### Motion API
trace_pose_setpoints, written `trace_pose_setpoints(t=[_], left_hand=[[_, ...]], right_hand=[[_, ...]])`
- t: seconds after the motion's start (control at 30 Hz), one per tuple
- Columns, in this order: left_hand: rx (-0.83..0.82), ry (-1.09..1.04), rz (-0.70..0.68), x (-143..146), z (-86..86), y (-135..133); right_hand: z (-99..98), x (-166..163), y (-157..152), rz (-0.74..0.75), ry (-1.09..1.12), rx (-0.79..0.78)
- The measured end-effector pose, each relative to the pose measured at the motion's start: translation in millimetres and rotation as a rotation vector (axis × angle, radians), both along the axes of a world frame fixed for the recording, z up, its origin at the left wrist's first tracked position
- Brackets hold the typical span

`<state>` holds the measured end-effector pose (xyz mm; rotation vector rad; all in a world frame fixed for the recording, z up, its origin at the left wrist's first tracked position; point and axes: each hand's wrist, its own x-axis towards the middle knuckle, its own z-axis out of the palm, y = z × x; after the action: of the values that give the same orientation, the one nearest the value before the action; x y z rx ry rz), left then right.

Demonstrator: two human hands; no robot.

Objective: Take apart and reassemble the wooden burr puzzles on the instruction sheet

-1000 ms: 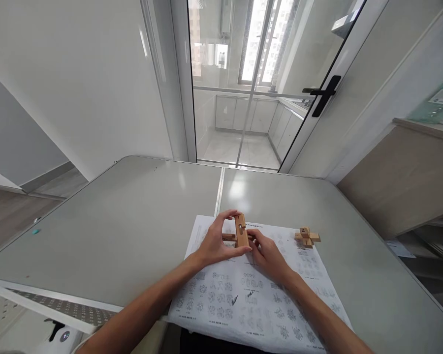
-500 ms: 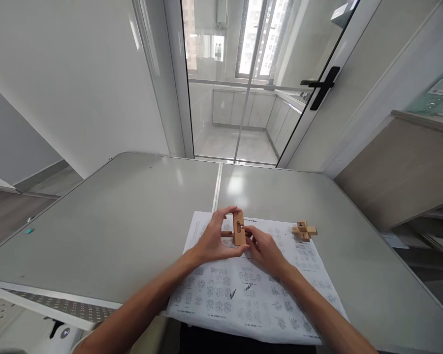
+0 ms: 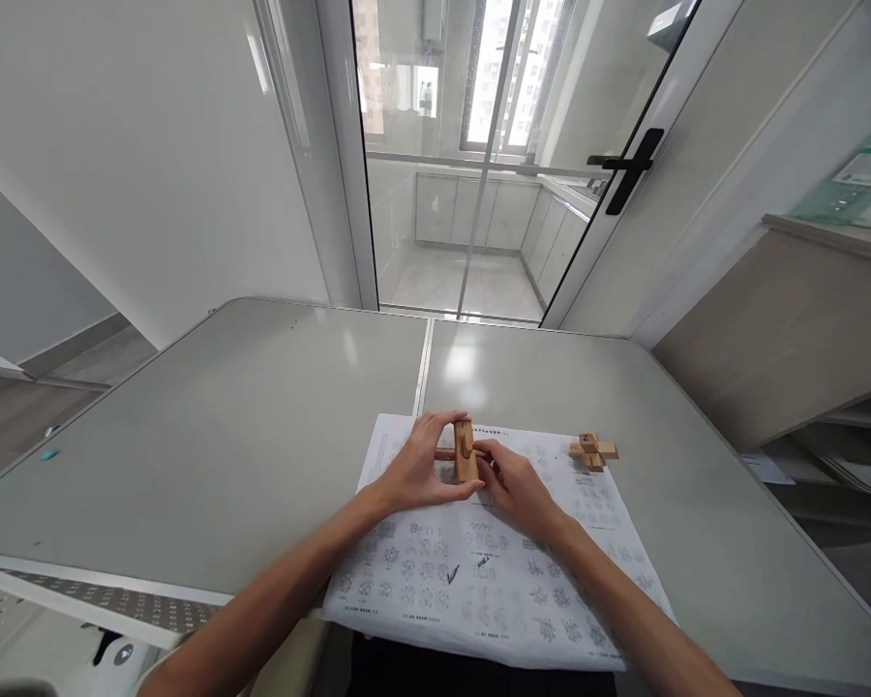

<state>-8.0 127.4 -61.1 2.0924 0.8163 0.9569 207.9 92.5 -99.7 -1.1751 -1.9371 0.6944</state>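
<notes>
Closest, at the bottom edge, lies dark clothing [image 3: 479, 680], with a bare forearm reaching in from each lower corner. Just beyond it, a large white sheet of paper [image 3: 450, 602], printed with rows of small diagrams and marked with two dark ticks, covers the table's near edge. Above the paper are the person's two hands. The left hand [image 3: 413, 472] is spread into a wide C, grasping an upright wooden block [image 3: 465, 463] end to end: fingers on the top, thumb under the bottom. A thin wooden bar [image 3: 445, 453] sticks out from the block's left side, inside the curve of that hand. The right hand [image 3: 519, 487] is half curled, its fingertips gathered at the block's right side; I cannot tell whether they pinch a piece there. To the right, on the sheet's far corner, sits a small cross-shaped wooden puzzle [image 3: 593, 451], well apart from both hands. The grey table [image 3: 297, 407] spreads around and beyond the paper. Farther back stands a glass door [image 3: 471, 208] with a black handle [image 3: 630, 172], and behind the glass are white cabinets [image 3: 471, 210] and a bright window [image 3: 515, 82].
</notes>
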Motion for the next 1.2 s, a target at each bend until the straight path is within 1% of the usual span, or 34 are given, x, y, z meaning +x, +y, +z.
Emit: trace_pose_setpoints(t=[0.1, 0.33, 0.57, 0.77, 0.9, 0.97, 1.07, 1.2], left_hand=[[0.037, 0.029, 0.023, -0.4, -2.9, 3.1], [-0.032, 0.033, -0.020, -2.5, -11.2, 8.6], [-0.047, 0.041, -0.016, -4.8, -17.4, 14.7], [-0.053, 0.044, 0.026, -7.6, -14.2, 17.8], [-0.094, 0.022, 0.024, -6.7, -9.2, 19.2], [-0.130, 0.000, 0.023, -5.7, -8.0, 19.3], [-0.221, -0.066, 0.036, -4.9, -9.4, 19.6], [-0.373, -0.183, 0.030, -5.8, -14.9, 23.4]], right_hand=[[2.1, 0.3, -0.3, -0.003, 0.000, -0.001], [6.7, 4.3, 0.7, -0.039, -0.044, -0.008], [2.8, 6.5, 2.1, -0.041, -0.031, -0.036], [2.0, 9.7, 3.1, -0.068, -0.004, -0.052], [5.2, 9.7, 3.5, -0.070, 0.028, -0.074], [7.3, 8.1, 2.9, -0.053, 0.084, -0.115], [10.9, 4.9, 1.7, -0.013, 0.213, -0.232], [14.8, 3.6, 2.4, 0.116, 0.372, -0.405]])
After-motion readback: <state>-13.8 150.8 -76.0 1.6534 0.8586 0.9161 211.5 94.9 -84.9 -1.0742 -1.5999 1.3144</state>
